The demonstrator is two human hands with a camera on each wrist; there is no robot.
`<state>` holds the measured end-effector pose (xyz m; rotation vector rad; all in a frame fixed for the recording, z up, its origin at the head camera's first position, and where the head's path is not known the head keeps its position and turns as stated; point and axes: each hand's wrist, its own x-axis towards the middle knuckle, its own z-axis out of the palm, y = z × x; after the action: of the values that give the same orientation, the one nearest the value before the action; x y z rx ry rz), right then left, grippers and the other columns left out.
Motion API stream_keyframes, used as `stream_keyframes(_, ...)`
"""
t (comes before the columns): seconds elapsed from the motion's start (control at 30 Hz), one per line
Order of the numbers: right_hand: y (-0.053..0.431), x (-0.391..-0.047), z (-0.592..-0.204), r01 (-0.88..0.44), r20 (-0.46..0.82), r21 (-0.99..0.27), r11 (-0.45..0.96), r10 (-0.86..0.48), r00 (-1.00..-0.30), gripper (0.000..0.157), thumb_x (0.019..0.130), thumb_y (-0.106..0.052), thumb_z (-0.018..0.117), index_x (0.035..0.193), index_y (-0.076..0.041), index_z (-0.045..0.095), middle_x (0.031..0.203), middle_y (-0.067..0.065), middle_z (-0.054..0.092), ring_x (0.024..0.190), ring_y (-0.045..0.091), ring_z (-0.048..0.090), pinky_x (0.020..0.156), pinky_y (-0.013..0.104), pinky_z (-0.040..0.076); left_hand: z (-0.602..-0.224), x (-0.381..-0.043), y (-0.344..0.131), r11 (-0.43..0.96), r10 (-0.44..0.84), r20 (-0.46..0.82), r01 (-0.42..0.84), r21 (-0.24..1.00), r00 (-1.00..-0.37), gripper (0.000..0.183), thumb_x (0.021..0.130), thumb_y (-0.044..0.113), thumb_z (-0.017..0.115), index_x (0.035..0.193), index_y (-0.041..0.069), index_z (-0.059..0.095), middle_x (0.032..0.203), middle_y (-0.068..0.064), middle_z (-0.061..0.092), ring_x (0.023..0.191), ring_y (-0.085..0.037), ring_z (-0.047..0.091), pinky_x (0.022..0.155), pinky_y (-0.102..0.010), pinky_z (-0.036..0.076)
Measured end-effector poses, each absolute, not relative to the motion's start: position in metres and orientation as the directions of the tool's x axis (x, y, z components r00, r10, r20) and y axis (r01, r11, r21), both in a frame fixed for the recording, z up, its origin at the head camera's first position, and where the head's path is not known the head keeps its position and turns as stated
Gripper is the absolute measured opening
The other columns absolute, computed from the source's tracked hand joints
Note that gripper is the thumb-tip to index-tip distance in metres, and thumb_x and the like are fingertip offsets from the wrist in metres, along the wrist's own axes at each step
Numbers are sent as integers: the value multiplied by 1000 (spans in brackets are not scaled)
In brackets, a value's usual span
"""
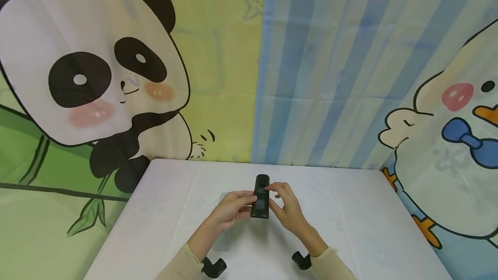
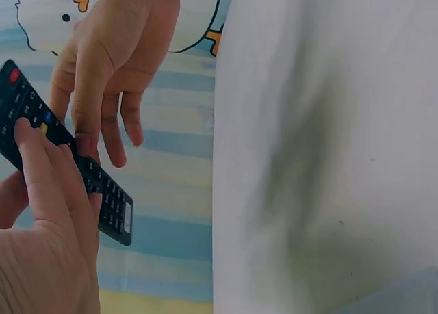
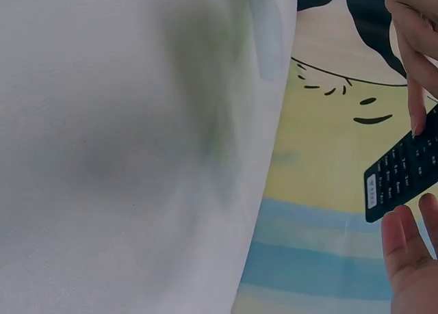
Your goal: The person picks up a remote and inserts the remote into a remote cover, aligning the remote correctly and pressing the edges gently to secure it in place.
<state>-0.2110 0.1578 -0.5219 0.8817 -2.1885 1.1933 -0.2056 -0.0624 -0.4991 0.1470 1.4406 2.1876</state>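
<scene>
Beige sleeves (image 1: pixel 180 265) come in nearest the head camera, with a dark elbow-shaped piece (image 1: pixel 214 268) by each cuff (wrist-camera mounts, I take it). Just beyond, on the white table (image 1: pixel 350 219), a pale translucent sheet (image 1: pixel 221 242) lies partly under the left arm.

Past that I have the black remote (image 1: pixel 261 197) up between the hands, clear of the tabletop. My left hand (image 1: pixel 232 207) grips it, thumb over the near half of the back, fingers beneath; I judge this steadies it and leaves the back free for the other side. My right hand (image 1: pixel 292 211) has fingertips at the opposite edge, the rest loose; whether they pinch, I cannot tell.

The remote's long axis runs away from me, nearly square to the table's far edge. Its back faces up at me, and the buttons face down; the wrist views show a red button (image 2: pixel 14 76) at one end, a white label (image 2: pixel 127 218) at the other. I judge that the label end points toward the cartoon backdrop (image 1: pixel 218 98).
</scene>
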Motion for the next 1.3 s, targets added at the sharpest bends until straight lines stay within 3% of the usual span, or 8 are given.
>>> stream_keyframes(0.2,161,-208,-520,-604,552,-695,391,-249,-796,36,92,1,71,126,-1,59,117,9,62,102,27,63,78,43,56,-503,-206,-61,-276,454,-180,-329,903,-873,56,97,12,67,144,-8,44,118,-24,66,95,-29,71,78,-37,58)
stream_keyframes(0.33,161,-207,-516,-396,349,-878,268,-208,-914,30,101,-7,61,130,-4,57,111,8,68,96,24,68,78,38,57,-506,-205,-60,-244,433,-173,-300,922,-885,58,96,13,69,146,-3,45,114,-22,69,94,-30,70,77,-40,59)
stream_keyframes(0.47,158,-207,-509,-193,166,-974,121,-204,-965,33,104,-13,56,134,0,54,106,15,70,88,24,68,75,39,58,-508,-203,-61,-211,420,-159,-266,940,-894,60,94,14,71,146,-2,45,111,-20,70,95,-30,70,77,-42,59)
stream_keyframes(0.73,154,-213,-501,-3,-4,-1000,30,-225,-974,50,101,-28,64,135,6,50,104,15,69,82,25,66,73,39,57,-513,-200,-61,-119,409,-146,-211,970,-901,58,95,14,71,146,1,48,105,-15,72,93,-28,70,74,-41,59)
stream_keyframes(1.1,148,-217,-502,17,-19,-1000,12,-262,-965,38,99,-22,67,119,8,57,97,12,70,75,20,60,68,33,55,-516,-197,-68,-51,411,-88,-119,992,-908,52,96,12,69,144,1,51,100,-13,70,92,-34,71,74,-43,59)
stream_keyframes(1.3,142,-225,-503,0,-2,-1000,7,-240,-971,33,98,-18,68,115,8,56,89,10,67,74,23,59,67,33,55,-523,-196,-94,60,336,-43,-24,998,-941,36,97,12,67,131,2,62,104,-19,68,93,-37,69,72,-40,60)
